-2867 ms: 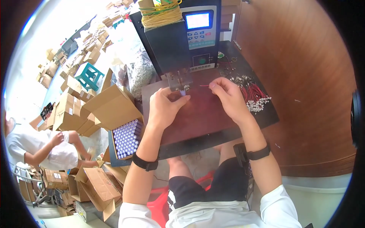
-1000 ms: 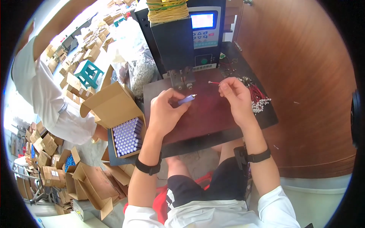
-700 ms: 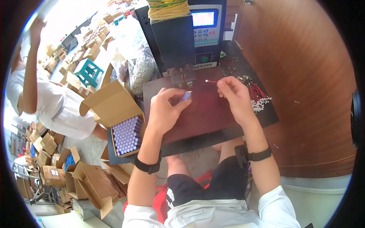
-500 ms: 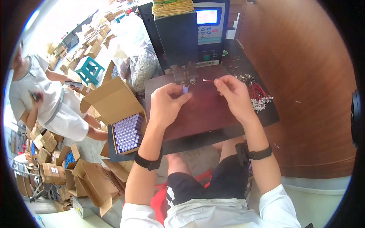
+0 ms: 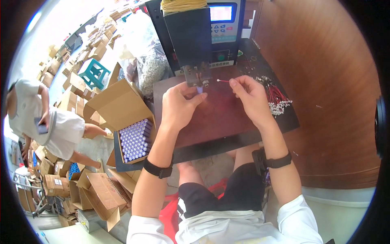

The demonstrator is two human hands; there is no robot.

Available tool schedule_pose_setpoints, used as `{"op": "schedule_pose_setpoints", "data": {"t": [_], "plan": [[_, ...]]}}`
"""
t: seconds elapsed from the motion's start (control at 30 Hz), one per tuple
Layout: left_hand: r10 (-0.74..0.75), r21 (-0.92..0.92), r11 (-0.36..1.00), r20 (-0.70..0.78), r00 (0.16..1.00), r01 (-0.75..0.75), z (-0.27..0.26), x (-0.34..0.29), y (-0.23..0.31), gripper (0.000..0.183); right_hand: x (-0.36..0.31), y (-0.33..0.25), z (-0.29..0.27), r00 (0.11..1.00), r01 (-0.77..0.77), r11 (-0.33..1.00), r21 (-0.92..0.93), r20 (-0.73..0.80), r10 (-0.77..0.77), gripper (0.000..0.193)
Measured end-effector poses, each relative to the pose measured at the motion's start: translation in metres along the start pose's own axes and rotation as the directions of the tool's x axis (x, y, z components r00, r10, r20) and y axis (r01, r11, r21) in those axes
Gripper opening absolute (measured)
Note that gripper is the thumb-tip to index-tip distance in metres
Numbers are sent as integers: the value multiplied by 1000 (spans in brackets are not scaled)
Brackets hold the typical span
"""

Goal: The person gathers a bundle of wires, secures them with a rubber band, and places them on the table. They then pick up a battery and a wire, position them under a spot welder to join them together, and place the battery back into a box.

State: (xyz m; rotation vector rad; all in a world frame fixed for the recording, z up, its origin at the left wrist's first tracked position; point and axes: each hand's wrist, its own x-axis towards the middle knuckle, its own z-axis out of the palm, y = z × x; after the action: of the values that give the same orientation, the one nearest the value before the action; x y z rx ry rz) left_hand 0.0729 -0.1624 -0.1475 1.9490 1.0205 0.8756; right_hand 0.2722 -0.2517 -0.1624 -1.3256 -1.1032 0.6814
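Between thumb and fingers of my left hand (image 5: 178, 106) is a purple cylindrical battery cell (image 5: 199, 90), held upright with its top right beneath the metal electrode tips (image 5: 203, 83) of a spot welder (image 5: 189, 40). I cannot tell whether cell and tips touch. To the right, my right hand (image 5: 252, 97) pinches a short red wire lead (image 5: 224, 81). Its white end points left toward the welder tips, a little apart from them. The far end of the lead is hidden in my fingers.
A cardboard box (image 5: 115, 103) of purple cells stands left of the dark work board (image 5: 219, 118). Red leads with white connectors (image 5: 278, 103) lie at the right. Beyond are a plastic bag (image 5: 152, 71), a teal stool (image 5: 94, 73), many cartons and a walking person (image 5: 61, 126). A brown panel (image 5: 325, 101) rises at right.
My left hand has lifted the cell slightly, up closer to the welder tips. The right hand keeps the lead nearly where it was. The person at left has walked nearer the left edge.
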Motion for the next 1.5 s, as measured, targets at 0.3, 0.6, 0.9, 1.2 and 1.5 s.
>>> {"op": "schedule_pose_setpoints", "data": {"t": [0.3,0.6,0.9,1.2,1.5], "plan": [[6,-10,1000,-4,1000,-6,1,0,-5,26,0,1,0,1000,0,1000,5,7,0,22],[30,-6,1000,-21,999,-30,3,1,-9,26,0,0,1,1000,4,1000,-2,10,-4,23],[26,13,1000,-40,999,-26,2,0,-7,31,1,0,2,1000,6,1000,18,9,-6,24],[53,20,998,-49,997,-52,1,-3,-3,27,4,1,10,999,17,999,-34,-40,-19,26],[46,44,998,-65,997,-44,2,-2,-8,29,5,2,11,994,45,998,-44,-94,-49,30]]}}
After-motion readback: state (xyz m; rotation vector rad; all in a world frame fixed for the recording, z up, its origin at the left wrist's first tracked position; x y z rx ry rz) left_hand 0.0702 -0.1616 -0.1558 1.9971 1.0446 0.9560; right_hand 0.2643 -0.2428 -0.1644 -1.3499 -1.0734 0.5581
